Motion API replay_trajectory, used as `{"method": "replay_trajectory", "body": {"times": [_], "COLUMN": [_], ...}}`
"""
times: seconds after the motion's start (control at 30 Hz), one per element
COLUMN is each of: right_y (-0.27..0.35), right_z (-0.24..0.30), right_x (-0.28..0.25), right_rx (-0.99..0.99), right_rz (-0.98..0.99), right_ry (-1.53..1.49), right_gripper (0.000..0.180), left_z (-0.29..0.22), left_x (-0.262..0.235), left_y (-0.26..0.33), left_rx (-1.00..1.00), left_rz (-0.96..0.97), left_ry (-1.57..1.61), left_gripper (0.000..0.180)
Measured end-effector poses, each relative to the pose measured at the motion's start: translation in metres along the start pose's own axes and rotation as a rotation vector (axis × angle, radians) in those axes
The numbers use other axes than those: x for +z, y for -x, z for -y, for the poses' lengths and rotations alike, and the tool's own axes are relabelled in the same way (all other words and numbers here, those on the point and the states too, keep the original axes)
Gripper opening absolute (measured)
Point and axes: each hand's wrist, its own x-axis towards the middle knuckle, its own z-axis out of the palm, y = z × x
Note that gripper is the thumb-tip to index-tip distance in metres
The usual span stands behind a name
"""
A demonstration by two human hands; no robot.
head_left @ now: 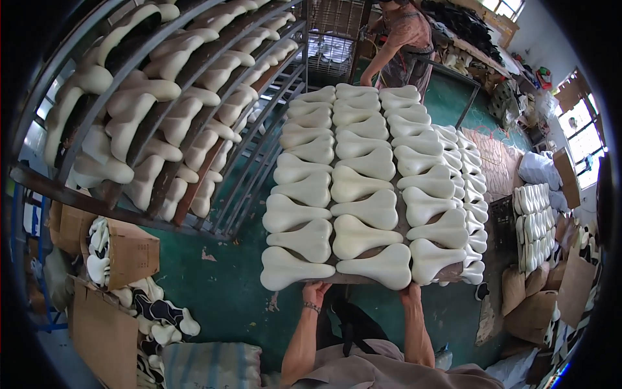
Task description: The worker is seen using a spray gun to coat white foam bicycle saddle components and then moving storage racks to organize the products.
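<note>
Rows of cream-white bicycle saddle pads [363, 236], wide at one end and narrow at the other, cover a brown board [370, 279] in front of me. My left hand [315, 292] is closed on the board's near edge, left of its middle, with a band around the wrist. Farther right, my right hand [410, 295] grips the same edge, its fingers mostly hidden under the board and the pads. Beyond the far end stands another person [405, 39], one hand lowered close to the board; whether it touches cannot be made out.
On the left stands a metal rack [78, 194] with slanted shelves of similar pads. Cardboard boxes [103, 330] and a striped cushion-like bundle [210, 364] lie at lower left. More pads are stacked right of the board, with another pad stack [534, 227] and cartons [531, 318] beyond.
</note>
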Motion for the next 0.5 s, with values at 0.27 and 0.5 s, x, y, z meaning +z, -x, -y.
{"method": "replay_trajectory", "body": {"times": [0.27,0.5], "right_y": [-0.018,-0.024], "right_z": [0.003,0.007], "right_x": [-0.021,-0.022], "right_rx": [0.02,-0.042], "right_rz": [0.111,0.255], "right_ry": [-0.023,0.035], "right_gripper": [0.054,0.071], "left_z": [0.015,0.019], "left_x": [-0.005,-0.005], "left_y": [-0.022,-0.023], "left_rx": [0.067,0.164], "left_rz": [0.015,-0.051], "left_ry": [0.006,-0.007], "left_gripper": [0.033,0.033]}}
